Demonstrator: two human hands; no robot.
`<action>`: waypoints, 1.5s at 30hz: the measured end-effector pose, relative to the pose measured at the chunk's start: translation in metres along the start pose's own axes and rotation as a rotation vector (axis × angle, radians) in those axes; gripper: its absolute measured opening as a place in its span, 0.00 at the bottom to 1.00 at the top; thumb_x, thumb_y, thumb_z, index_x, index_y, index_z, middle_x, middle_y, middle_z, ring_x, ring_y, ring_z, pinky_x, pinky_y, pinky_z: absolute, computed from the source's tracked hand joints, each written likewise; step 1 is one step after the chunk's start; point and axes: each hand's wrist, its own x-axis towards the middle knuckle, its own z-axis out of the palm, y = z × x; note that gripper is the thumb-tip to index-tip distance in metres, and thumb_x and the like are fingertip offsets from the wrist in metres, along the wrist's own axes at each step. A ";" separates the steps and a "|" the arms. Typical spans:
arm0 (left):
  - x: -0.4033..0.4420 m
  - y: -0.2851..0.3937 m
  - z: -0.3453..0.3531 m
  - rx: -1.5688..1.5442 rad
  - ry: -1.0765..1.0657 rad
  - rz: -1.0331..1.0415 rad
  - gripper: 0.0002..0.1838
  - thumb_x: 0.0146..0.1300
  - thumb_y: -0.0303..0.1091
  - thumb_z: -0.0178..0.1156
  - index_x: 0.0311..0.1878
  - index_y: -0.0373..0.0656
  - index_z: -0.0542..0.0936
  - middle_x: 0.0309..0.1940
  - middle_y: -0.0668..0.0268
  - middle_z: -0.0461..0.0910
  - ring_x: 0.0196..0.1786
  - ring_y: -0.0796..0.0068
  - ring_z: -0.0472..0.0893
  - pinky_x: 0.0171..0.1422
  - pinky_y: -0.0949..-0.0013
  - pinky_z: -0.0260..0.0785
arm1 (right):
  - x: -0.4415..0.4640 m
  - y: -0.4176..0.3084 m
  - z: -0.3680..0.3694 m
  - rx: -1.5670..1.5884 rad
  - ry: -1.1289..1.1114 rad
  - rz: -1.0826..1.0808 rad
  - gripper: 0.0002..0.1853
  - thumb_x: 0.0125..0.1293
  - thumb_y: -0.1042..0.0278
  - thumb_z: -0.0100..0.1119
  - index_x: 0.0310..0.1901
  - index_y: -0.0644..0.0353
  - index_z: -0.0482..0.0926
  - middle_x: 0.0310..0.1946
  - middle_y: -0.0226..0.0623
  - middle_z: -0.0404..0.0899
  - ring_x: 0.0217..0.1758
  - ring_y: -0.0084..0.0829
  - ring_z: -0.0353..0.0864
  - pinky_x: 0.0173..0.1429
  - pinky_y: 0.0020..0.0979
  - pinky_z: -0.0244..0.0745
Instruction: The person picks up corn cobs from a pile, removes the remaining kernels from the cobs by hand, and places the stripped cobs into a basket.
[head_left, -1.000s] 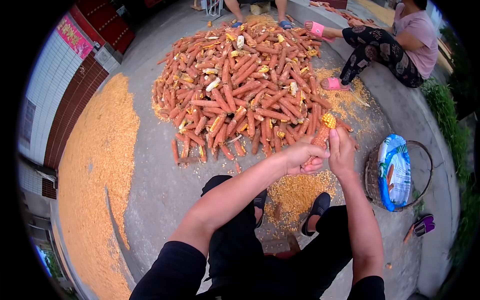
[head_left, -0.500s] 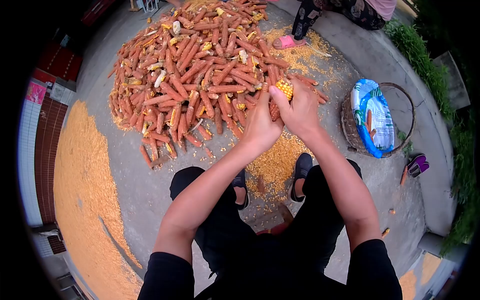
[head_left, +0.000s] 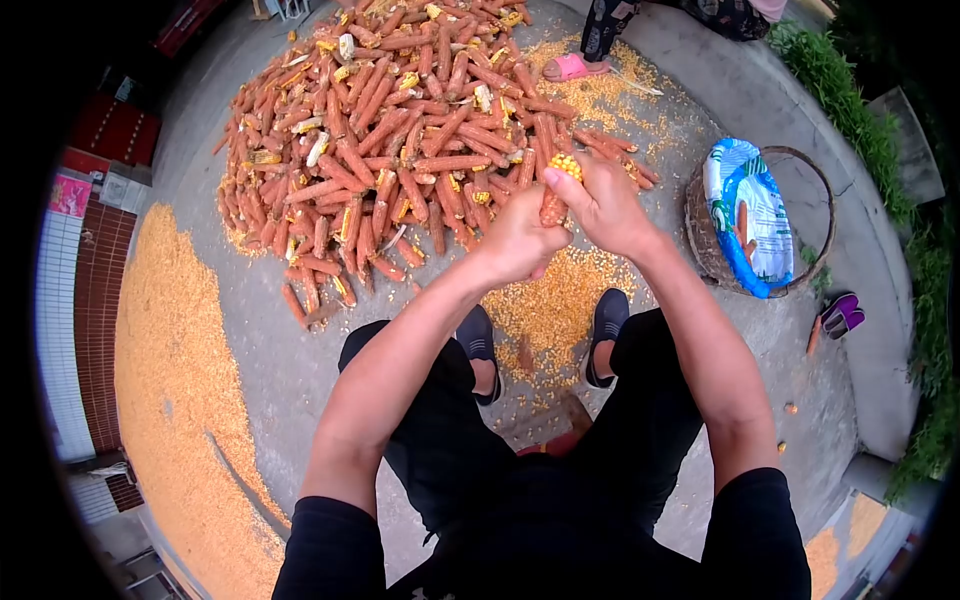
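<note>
Both of my hands are closed together around a corn cob (head_left: 565, 166). Yellow kernels show at its upper end, while a reddish, stripped stretch appears lower down between the hands. Whether that stretch belongs to the same cob or a second one, I cannot tell. My left hand (head_left: 522, 237) is wrapped in a fist round the lower, reddish part. Over the upper part lies my right hand (head_left: 610, 208), its thumb pressed near the kernels. Below them, loose kernels (head_left: 545, 300) cover the ground between my shoes. Just beyond the hands rises a heap of mostly stripped cobs (head_left: 400, 140).
A wicker basket (head_left: 703, 235) with a blue-and-white liner (head_left: 765, 225) stands at right, cobs inside. Purple shoes (head_left: 843, 315) lie beside it. Kernels (head_left: 190, 400) spread along the left. Another person's foot in a pink sandal (head_left: 575, 67) rests behind the heap.
My left hand has rolled into a tighter fist and sits slightly lower. Less of the yellow kernel end shows above my right hand. The whole view has shifted slightly.
</note>
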 end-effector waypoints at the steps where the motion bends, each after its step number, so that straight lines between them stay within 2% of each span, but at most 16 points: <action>1: -0.001 0.001 -0.001 -0.004 -0.020 -0.010 0.05 0.62 0.21 0.55 0.41 0.38 0.72 0.18 0.68 0.72 0.12 0.80 0.69 0.14 0.73 0.60 | -0.001 -0.001 -0.001 0.010 -0.018 0.008 0.25 0.76 0.48 0.54 0.40 0.69 0.77 0.30 0.58 0.79 0.36 0.58 0.80 0.43 0.49 0.71; 4: -0.002 0.001 -0.004 -0.084 -0.073 -0.039 0.05 0.62 0.21 0.55 0.39 0.39 0.70 0.18 0.68 0.71 0.13 0.78 0.69 0.14 0.72 0.61 | -0.002 -0.004 -0.005 0.044 -0.088 0.022 0.21 0.78 0.52 0.53 0.42 0.68 0.78 0.30 0.51 0.80 0.35 0.49 0.81 0.43 0.47 0.72; 7: -0.004 0.001 -0.007 -0.255 -0.118 -0.060 0.06 0.64 0.22 0.56 0.39 0.40 0.69 0.17 0.68 0.69 0.13 0.77 0.69 0.14 0.72 0.62 | -0.003 -0.004 -0.004 0.372 -0.104 0.124 0.20 0.76 0.53 0.56 0.36 0.67 0.77 0.27 0.50 0.79 0.33 0.48 0.82 0.40 0.44 0.72; 10: -0.005 0.007 -0.015 -0.349 -0.171 -0.073 0.07 0.66 0.23 0.58 0.38 0.42 0.68 0.18 0.68 0.67 0.13 0.77 0.69 0.14 0.71 0.62 | -0.001 0.002 0.005 0.218 0.045 -0.076 0.18 0.78 0.57 0.55 0.37 0.66 0.77 0.26 0.43 0.81 0.33 0.38 0.84 0.39 0.38 0.74; 13: -0.003 0.007 -0.020 -0.505 -0.221 -0.092 0.07 0.68 0.25 0.58 0.39 0.42 0.68 0.19 0.68 0.68 0.13 0.76 0.69 0.14 0.71 0.62 | -0.003 -0.009 -0.002 0.442 -0.066 0.140 0.15 0.78 0.60 0.54 0.38 0.64 0.77 0.27 0.38 0.81 0.33 0.30 0.83 0.38 0.34 0.75; 16: -0.004 0.017 -0.026 -0.644 -0.236 -0.071 0.07 0.68 0.27 0.57 0.39 0.42 0.68 0.20 0.67 0.69 0.14 0.76 0.70 0.14 0.70 0.63 | 0.001 -0.008 0.007 0.399 0.016 -0.008 0.14 0.78 0.61 0.55 0.38 0.64 0.76 0.27 0.37 0.81 0.32 0.28 0.82 0.37 0.32 0.74; 19: -0.003 0.015 -0.023 -0.633 -0.209 -0.038 0.06 0.68 0.27 0.57 0.38 0.41 0.69 0.20 0.66 0.69 0.16 0.74 0.72 0.15 0.70 0.64 | 0.002 -0.009 0.009 0.511 0.004 0.119 0.17 0.77 0.56 0.57 0.39 0.64 0.75 0.27 0.38 0.80 0.32 0.28 0.81 0.37 0.33 0.74; 23: 0.002 0.009 -0.022 -0.440 -0.168 -0.008 0.05 0.65 0.26 0.57 0.36 0.38 0.71 0.21 0.63 0.71 0.19 0.73 0.75 0.17 0.70 0.67 | 0.004 -0.017 0.015 0.117 0.132 0.101 0.25 0.70 0.45 0.63 0.40 0.66 0.74 0.26 0.43 0.78 0.30 0.36 0.80 0.38 0.38 0.73; 26: 0.002 0.015 -0.015 -0.288 -0.093 0.016 0.06 0.62 0.25 0.57 0.40 0.34 0.74 0.22 0.61 0.75 0.19 0.73 0.76 0.18 0.70 0.70 | 0.006 -0.023 0.019 0.173 0.244 0.090 0.25 0.69 0.46 0.63 0.38 0.67 0.75 0.26 0.46 0.77 0.28 0.40 0.78 0.36 0.41 0.72; 30: 0.012 -0.003 -0.007 -0.068 0.088 0.021 0.10 0.62 0.25 0.57 0.46 0.33 0.75 0.25 0.62 0.77 0.19 0.73 0.78 0.20 0.70 0.71 | 0.006 -0.018 0.015 0.053 0.207 0.248 0.22 0.70 0.51 0.64 0.35 0.67 0.75 0.26 0.47 0.77 0.27 0.43 0.77 0.35 0.43 0.70; 32: 0.006 0.006 0.003 0.006 0.155 -0.001 0.18 0.62 0.26 0.59 0.55 0.33 0.72 0.24 0.62 0.77 0.19 0.74 0.78 0.21 0.71 0.72 | 0.007 -0.023 0.018 0.019 0.262 0.195 0.21 0.70 0.52 0.64 0.39 0.67 0.76 0.27 0.49 0.79 0.30 0.46 0.79 0.37 0.45 0.71; 33: 0.004 0.007 0.006 0.106 0.208 0.070 0.18 0.61 0.25 0.58 0.54 0.32 0.71 0.22 0.61 0.77 0.18 0.74 0.77 0.20 0.70 0.70 | 0.008 -0.025 0.021 0.028 0.310 0.153 0.21 0.70 0.52 0.64 0.40 0.67 0.77 0.28 0.50 0.79 0.30 0.47 0.80 0.37 0.45 0.71; 39: 0.003 0.008 -0.008 -0.095 -0.151 -0.032 0.15 0.57 0.23 0.54 0.48 0.34 0.70 0.18 0.62 0.74 0.13 0.74 0.73 0.15 0.69 0.62 | 0.010 -0.030 0.013 0.105 0.272 0.044 0.19 0.74 0.55 0.58 0.45 0.69 0.76 0.29 0.55 0.79 0.33 0.55 0.81 0.41 0.47 0.72; 40: 0.002 0.006 -0.010 -0.154 -0.181 -0.043 0.11 0.58 0.23 0.54 0.44 0.35 0.70 0.17 0.63 0.73 0.13 0.74 0.72 0.14 0.69 0.61 | 0.010 -0.034 0.008 0.114 0.243 0.012 0.19 0.75 0.56 0.56 0.45 0.69 0.76 0.29 0.55 0.79 0.33 0.55 0.80 0.41 0.47 0.72; 42: -0.004 0.006 -0.010 -0.273 -0.251 -0.074 0.04 0.59 0.22 0.55 0.36 0.38 0.71 0.16 0.64 0.71 0.11 0.74 0.70 0.13 0.70 0.59 | 0.007 -0.028 0.002 0.087 0.137 0.008 0.18 0.77 0.58 0.53 0.45 0.70 0.75 0.27 0.54 0.77 0.32 0.52 0.80 0.39 0.45 0.71; 45: -0.016 0.018 -0.006 -0.546 -0.297 -0.138 0.08 0.64 0.23 0.55 0.31 0.42 0.67 0.14 0.66 0.67 0.12 0.76 0.68 0.13 0.71 0.56 | 0.005 -0.020 -0.002 0.092 0.077 -0.020 0.17 0.78 0.58 0.52 0.45 0.69 0.75 0.25 0.51 0.74 0.28 0.48 0.76 0.36 0.42 0.69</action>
